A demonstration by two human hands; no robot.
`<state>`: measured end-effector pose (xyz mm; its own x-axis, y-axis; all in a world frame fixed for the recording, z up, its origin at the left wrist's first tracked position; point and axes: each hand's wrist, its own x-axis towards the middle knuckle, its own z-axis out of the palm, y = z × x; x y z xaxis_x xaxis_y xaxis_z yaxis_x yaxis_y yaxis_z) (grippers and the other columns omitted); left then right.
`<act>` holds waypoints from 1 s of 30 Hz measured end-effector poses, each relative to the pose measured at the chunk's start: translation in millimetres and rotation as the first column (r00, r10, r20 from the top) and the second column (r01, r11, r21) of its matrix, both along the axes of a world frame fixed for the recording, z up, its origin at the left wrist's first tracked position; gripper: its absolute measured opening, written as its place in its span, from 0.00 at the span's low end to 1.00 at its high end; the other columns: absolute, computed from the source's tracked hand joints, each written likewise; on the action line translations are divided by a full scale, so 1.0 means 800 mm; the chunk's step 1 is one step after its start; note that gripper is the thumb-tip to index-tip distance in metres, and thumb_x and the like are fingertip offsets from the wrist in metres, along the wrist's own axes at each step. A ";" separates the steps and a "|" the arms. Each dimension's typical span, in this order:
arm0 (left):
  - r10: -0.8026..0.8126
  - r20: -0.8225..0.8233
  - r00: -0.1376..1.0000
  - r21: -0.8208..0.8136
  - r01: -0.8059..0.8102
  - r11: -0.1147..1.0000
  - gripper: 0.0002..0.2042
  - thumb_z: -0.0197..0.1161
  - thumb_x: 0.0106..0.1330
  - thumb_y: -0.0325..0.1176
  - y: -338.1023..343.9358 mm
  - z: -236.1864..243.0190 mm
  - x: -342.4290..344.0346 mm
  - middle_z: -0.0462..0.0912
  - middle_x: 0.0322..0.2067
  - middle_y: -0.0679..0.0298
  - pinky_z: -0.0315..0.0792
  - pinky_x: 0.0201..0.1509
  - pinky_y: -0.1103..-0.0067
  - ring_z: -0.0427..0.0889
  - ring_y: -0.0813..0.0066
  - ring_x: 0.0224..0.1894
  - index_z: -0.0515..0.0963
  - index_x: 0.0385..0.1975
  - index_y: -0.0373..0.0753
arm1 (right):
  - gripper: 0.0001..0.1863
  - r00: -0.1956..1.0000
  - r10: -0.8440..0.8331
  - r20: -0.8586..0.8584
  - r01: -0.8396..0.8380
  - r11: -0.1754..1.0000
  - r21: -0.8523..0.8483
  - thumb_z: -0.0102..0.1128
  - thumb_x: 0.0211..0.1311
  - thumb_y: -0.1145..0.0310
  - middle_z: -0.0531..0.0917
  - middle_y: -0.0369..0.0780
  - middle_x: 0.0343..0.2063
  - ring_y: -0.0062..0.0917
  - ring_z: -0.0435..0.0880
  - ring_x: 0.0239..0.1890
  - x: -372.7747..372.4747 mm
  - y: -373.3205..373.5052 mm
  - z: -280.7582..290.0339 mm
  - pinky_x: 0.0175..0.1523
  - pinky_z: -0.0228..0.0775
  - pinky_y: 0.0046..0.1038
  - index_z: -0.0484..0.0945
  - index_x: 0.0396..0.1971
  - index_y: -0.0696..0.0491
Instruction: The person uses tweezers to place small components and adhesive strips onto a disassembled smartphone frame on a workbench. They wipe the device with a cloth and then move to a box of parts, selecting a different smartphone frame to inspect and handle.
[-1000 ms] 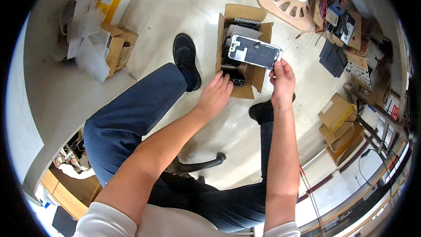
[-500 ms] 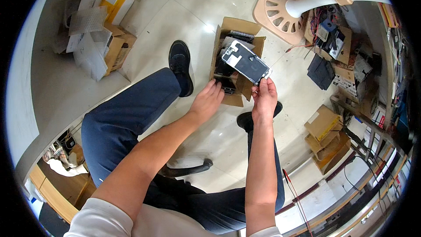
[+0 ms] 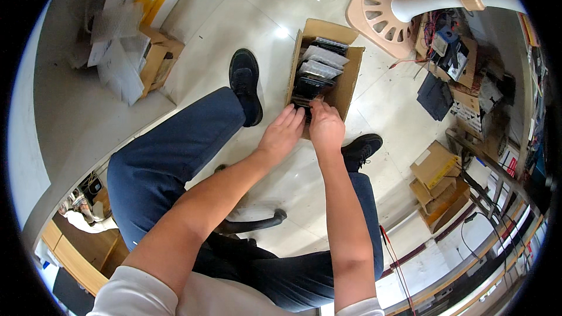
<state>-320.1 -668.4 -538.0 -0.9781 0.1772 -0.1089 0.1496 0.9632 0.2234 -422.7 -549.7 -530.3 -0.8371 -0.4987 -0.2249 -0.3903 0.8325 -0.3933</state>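
Head camera gives us a view from above on our two hands, which meet at the near end of a cardboard box (image 3: 350,79) on the floor, between our two shoes. We see in it a row of flat panels standing on edge: the dark panels (image 3: 310,88) in the nearer part, and beyond them some panels in clear wrapping (image 3: 325,58).

The most important relation is this one: the dark panels lie just ahead of our fingertips, with the visible upper edges running across the box, roughly from left to right. Their lower parts are hidden, so we are not sure of the full long axis.

Our right hand (image 3: 326,127) is the nearer one; its fingers are curled and bent down over the near panels, a little right of the middle. Whether they pinch a panel, we are not able to say, because the back of the hand covers it. Our left hand (image 3: 281,134) is beside it, with its fingers stretched and close together at the near left rim. Its thumb is hidden, so any grip there is also uncertain to us.
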 end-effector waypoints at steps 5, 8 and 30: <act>-0.013 -0.059 0.998 -0.144 0.005 0.990 0.21 0.55 0.65 0.32 0.006 0.000 -0.003 0.77 0.62 0.49 0.51 0.82 0.66 0.70 0.60 0.69 0.79 0.57 0.30 | 0.13 0.993 0.069 0.092 -0.073 0.996 0.049 0.59 0.60 0.73 0.87 0.42 0.41 0.41 0.85 0.46 0.001 0.004 -0.029 0.53 0.79 0.38 0.85 0.44 0.51; -0.035 0.005 0.999 -0.148 0.035 0.988 0.22 0.55 0.66 0.33 0.006 0.002 -0.004 0.80 0.59 0.51 0.51 0.82 0.65 0.73 0.61 0.68 0.79 0.57 0.31 | 0.16 0.996 -0.074 -0.040 0.070 0.993 -0.093 0.58 0.61 0.75 0.85 0.45 0.48 0.44 0.83 0.50 -0.007 -0.003 -0.036 0.56 0.77 0.40 0.82 0.49 0.54; 0.023 -0.007 1.000 -0.129 -0.024 0.991 0.23 0.56 0.63 0.31 0.011 0.009 -0.010 0.75 0.62 0.48 0.52 0.81 0.68 0.69 0.55 0.70 0.78 0.56 0.26 | 0.19 0.990 -0.140 0.021 0.137 0.985 0.104 0.65 0.55 0.70 0.89 0.46 0.37 0.42 0.85 0.45 -0.012 -0.008 -0.037 0.48 0.81 0.41 0.84 0.48 0.52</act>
<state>-328.2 -659.9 -530.8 -0.9826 0.1389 -0.1235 0.1275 0.9872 0.0962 -432.4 -555.7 -559.5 -0.8892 -0.3515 -0.2928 -0.2585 0.9141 -0.3125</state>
